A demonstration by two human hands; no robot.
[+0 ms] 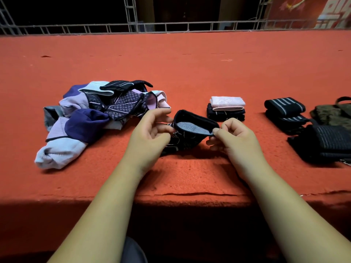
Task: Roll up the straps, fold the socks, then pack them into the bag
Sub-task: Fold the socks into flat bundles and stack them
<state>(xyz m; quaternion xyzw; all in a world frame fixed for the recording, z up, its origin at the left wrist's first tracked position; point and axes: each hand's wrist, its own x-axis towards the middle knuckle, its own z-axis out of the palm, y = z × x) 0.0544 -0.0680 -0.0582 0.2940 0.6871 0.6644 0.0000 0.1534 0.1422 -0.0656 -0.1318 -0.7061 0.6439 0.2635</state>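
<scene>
The dark sock (195, 123) hangs just above the middle of the red carpeted platform (190, 69), stretched between both hands. Its cuff is pulled wide open and faces up, showing a pale grey ribbed lining. The patterned foot part droops below the cuff, toward 7 o'clock, and reaches the carpet.

The left hand (150, 130) is at 9 o'clock of the cuff. Its grip is closed on the sock, thumb and fingertips pinching the left end of the cuff. The right hand (231, 137) is at 3 o'clock of the cuff. Its grip is a narrow pinch of thumb and forefinger on the right corner of the cuff, with the other fingers curled under. Both forearms are bare and come up from 6 o'clock.

At 1 o'clock of the sock, near it, a folded pink sock (227, 101) lies on top of a folded dark sock (226, 114) in a small stack. At 9 to 10 o'clock lies a heap of loose socks (91, 118) in lilac, purple, pale blue and black, tangled together; its nearest edge is just beside the left hand's fingers.

Toward 3 o'clock, well apart from the sock, the rolled straps (284, 105) lie in a cluster: two black rolls with grey stripes one in front of the other, and a bigger dark roll nearer the right edge. Behind that, at 2 o'clock, sits the olive bag (334, 113), partly cut off by the frame.

At 12 o'clock, along the far edge of the platform, runs a metal railing (171, 27), with a red banner (313, 12) behind it at the upper right.
</scene>
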